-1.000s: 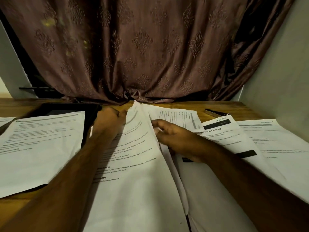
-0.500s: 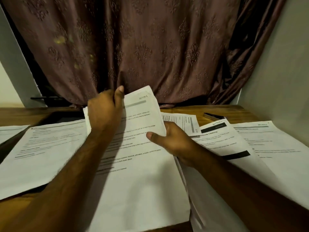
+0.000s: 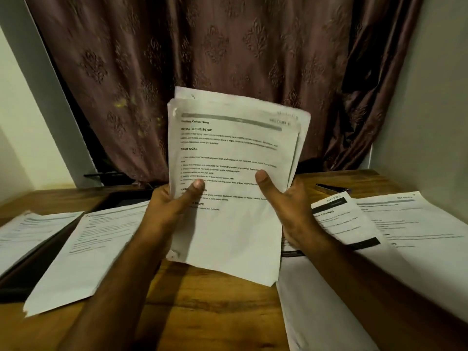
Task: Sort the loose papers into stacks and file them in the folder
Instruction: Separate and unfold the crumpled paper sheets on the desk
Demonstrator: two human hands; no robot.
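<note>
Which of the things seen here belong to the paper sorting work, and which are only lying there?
Belong to the job:
- held sheaf of papers, gripped by left hand and right hand
- loose sheets on the left
- loose sheets on the right
- dark folder under the left sheets

Just lying about:
- pen at the back right
- curtain
- wooden table
</note>
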